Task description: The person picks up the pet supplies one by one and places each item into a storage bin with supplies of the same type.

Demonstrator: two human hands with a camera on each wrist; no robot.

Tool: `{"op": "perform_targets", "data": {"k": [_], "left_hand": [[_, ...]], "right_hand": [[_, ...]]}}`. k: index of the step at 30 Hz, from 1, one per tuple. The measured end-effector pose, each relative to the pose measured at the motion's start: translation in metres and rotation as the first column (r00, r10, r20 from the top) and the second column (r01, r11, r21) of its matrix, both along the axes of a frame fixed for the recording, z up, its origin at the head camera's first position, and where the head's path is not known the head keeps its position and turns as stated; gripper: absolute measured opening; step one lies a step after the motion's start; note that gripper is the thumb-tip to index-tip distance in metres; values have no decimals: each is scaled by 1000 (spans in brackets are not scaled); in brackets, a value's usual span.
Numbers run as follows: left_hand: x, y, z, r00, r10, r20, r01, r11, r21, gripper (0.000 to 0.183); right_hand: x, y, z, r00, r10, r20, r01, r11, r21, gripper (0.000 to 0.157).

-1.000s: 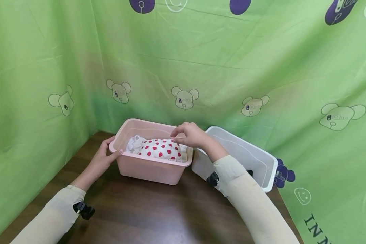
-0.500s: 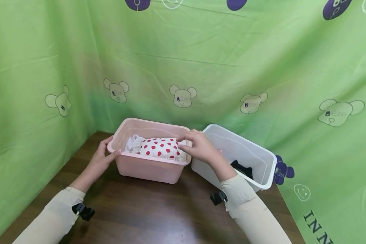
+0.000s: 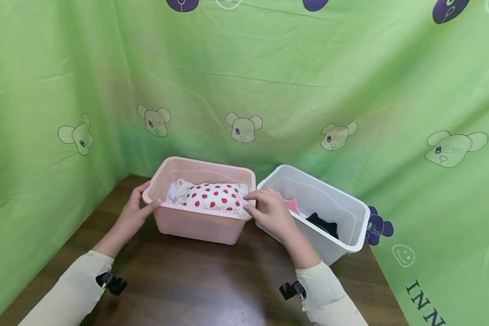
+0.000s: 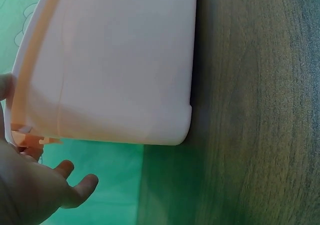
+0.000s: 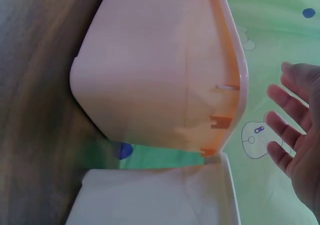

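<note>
My left hand (image 3: 132, 215) grips the left end of a pink plastic bin (image 3: 195, 226), its thumb on the front rim; in the left wrist view, fingers reach behind the rim's corner. Inside the bin lies a plump white fabric bundle (image 3: 213, 197) with red strawberry-like spots and a ruffled, gathered end. Past the bin's right end hovers my right hand (image 3: 274, 213), fingers loosely bent and holding nothing. In the right wrist view that hand is spread, with a gap between its fingertips and the pink rim.
A white bin (image 3: 346, 217) stands at an angle close to the pink one. It holds a black item (image 3: 323, 225) with pointed edges and a pink item (image 3: 292, 206). Green printed curtain (image 3: 244, 81) hangs behind the brown wooden table (image 3: 195, 280).
My right hand has moved right and toward me from over the bundle to beside the pink bin's right end, uncovering the white bin's contents. The left hand has kept its hold.
</note>
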State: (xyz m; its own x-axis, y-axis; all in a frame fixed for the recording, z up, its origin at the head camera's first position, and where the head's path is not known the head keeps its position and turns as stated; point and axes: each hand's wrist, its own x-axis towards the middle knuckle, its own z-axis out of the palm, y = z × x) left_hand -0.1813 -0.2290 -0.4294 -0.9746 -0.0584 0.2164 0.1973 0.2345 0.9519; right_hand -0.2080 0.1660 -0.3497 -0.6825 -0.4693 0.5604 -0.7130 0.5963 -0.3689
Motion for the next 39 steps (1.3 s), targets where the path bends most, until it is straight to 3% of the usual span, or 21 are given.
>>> {"op": "perform_targets", "data": {"k": [13,27,39], "left_hand": [[-2,2,-1,1000,9,5,-9,1000,13,81],[-1,3,-2,1000,14,2,-14,1000,14,82],[2,3,-4,1000,21,7,-21,1000,18,82]], "right_hand": [[21,21,-23,995,12,-100,-19,997,-75,23],[43,33,-26,991,-29,-134,26,999,-28,24],[67,57,-34,969,-53,-242,38,997,-67,28]]}}
